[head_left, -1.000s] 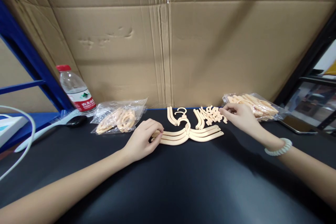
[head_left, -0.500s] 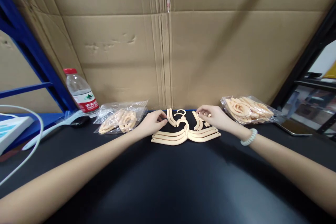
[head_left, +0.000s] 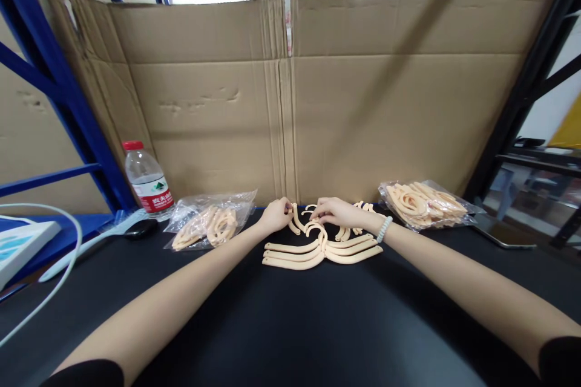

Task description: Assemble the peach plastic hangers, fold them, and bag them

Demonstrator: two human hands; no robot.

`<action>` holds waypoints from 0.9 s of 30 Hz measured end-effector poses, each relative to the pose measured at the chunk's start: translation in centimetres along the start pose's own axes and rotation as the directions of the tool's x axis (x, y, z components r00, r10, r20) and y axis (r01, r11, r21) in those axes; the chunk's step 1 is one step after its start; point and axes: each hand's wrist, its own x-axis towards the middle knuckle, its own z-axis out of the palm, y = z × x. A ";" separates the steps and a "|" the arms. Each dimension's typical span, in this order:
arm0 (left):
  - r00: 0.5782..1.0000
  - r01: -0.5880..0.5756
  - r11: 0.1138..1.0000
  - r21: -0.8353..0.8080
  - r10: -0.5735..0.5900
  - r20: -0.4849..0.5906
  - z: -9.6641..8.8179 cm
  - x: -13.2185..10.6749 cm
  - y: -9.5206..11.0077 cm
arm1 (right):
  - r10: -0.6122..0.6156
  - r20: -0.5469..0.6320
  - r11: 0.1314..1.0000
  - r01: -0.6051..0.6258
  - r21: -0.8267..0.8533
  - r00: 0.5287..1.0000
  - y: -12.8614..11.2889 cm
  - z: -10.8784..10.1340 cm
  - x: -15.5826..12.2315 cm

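Observation:
Several cream plastic hangers (head_left: 318, 251) lie stacked on the black table (head_left: 290, 326) in the middle. Behind them lie loose curved hanger parts (head_left: 347, 231) and a small hook piece (head_left: 313, 227). My left hand (head_left: 276, 216) reaches to the far side of the stack and pinches a curved arm piece (head_left: 295, 221). My right hand (head_left: 333, 213) rests over the hook piece, fingers curled on it. A pale bead bracelet (head_left: 384, 228) circles my right wrist.
A clear bag of hooks (head_left: 209, 222) lies at the left, another bag of parts (head_left: 424, 202) at the right. A water bottle (head_left: 147, 180) stands at the far left beside blue racking (head_left: 59, 97). A cardboard wall (head_left: 290, 97) closes the back. A white cable (head_left: 54, 266) and a tablet (head_left: 502, 233) lie nearby.
My right hand moved left from the loose parts to the hook piece. My left hand moved from the stack's left end up to a curved arm piece. The view tilted upward.

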 end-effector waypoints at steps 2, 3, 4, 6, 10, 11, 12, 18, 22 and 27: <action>1.000 0.009 1.000 0.014 -0.009 -0.005 0.0 -0.1 0.1 | 0.035 -0.094 0.996 -0.027 0.084 0.995 0.2 0.1 -0.1; 1.000 0.016 1.000 0.021 -0.016 -0.009 -0.1 -0.2 0.1 | 0.065 -0.145 0.990 -0.045 0.135 0.987 0.2 0.1 -0.2; 1.000 0.023 0.999 0.027 -0.023 -0.012 -0.1 -0.3 0.2 | 0.104 -0.192 0.979 -0.066 0.192 0.976 0.2 0.1 -0.3; 0.999 0.037 0.999 0.034 -0.037 -0.013 -0.2 -0.4 0.5 | 0.196 -0.266 0.941 -0.104 0.323 0.944 -0.1 -0.1 -0.6; 0.998 0.063 0.998 0.003 -0.063 0.010 -0.9 -0.6 0.5 | 0.372 -0.354 0.808 -0.111 0.579 0.858 -1.5 -0.7 -2.0; 0.998 0.069 0.997 -0.018 -0.068 0.013 -1.2 -0.6 0.4 | 0.405 -0.362 0.770 -0.099 0.631 0.839 -2.1 -0.8 -2.5; 0.997 0.072 0.996 -0.046 -0.072 0.011 -1.6 -0.7 0.2 | 0.435 -0.364 0.732 -0.087 0.676 0.823 -2.7 -0.9 -3.2; 0.997 -0.026 0.941 -0.339 0.001 -0.072 -4.0 -3.5 0.4 | 0.571 -0.317 0.525 -0.041 0.850 0.758 -6.4 -0.1 -7.1; 0.989 -0.139 0.826 -0.547 0.091 -0.113 -3.2 -8.5 2.6 | 0.638 -0.228 0.328 0.008 0.945 0.735 -8.1 1.9 -8.5; 0.967 -0.256 0.535 -0.805 0.155 -0.204 -0.2 -13.4 4.3 | 0.584 -0.127 0.187 0.019 0.982 0.802 -9.8 3.9 -9.0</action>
